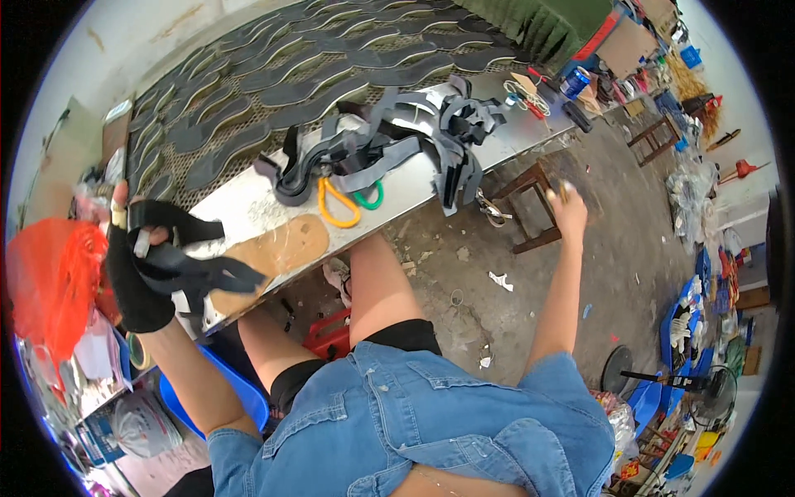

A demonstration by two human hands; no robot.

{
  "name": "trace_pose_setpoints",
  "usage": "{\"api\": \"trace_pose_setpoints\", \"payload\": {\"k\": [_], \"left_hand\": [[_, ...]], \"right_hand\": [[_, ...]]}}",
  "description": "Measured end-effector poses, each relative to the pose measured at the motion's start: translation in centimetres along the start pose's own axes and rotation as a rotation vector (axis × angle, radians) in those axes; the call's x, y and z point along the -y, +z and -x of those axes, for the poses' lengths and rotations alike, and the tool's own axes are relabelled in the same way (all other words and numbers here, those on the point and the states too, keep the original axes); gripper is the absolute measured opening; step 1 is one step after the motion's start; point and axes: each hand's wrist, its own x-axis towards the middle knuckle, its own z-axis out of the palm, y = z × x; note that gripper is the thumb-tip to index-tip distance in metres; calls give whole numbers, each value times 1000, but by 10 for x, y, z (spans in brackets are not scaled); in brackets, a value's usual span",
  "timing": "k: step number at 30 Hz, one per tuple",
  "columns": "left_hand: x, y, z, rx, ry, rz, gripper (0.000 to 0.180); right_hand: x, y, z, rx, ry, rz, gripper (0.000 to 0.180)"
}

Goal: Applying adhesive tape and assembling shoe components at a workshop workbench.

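My left hand [137, 273], in a black fingerless glove with tape on the fingers, is closed around dark fabric straps [219, 275] at the table's left end. The straps' loose ends stick out over a tan board [290, 246] with a rounded end. Out over the floor on the right, my right hand [570, 217] is closed; a small brownish thing shows at its fingers, too small to name. A heap of grey and black straps [389, 149] lies along the metal table [257, 195]. An orange loop handle [337, 217] and a green one [379, 195] poke out below it.
Behind the table, dark shoe soles [310, 99] stand in rows on mesh. A blue can [575, 81] and a coil of cord [523, 98] sit at its right end. A wooden stool [530, 217] stands below. Red plastic bags [54, 282] and a blue bin [211, 389] are left.
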Motion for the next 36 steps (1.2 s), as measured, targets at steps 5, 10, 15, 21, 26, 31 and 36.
{"api": "trace_pose_setpoints", "payload": {"k": [5, 10, 15, 21, 26, 31, 36], "left_hand": [[22, 36, 3, -157, -104, -85, 53], [33, 28, -5, -78, -131, -13, 48], [33, 47, -14, -79, -123, 18, 51], [63, 76, -27, -197, -24, 242, 36], [87, 82, -43, -322, 35, 295, 35], [124, 100, -81, -216, -88, 313, 30], [213, 49, -162, 39, -178, 79, 25]], "right_hand": [[40, 69, -126, -93, -100, -59, 43], [14, 122, -202, -147, -240, 43, 34], [117, 86, -147, -208, -201, -695, 24], [354, 15, 93, 804, -696, -1447, 70], [391, 9, 144, 1282, -328, -1576, 78], [323, -6, 68, 1071, -242, -1315, 73], [279, -6, -24, 921, -386, -996, 54]]}}
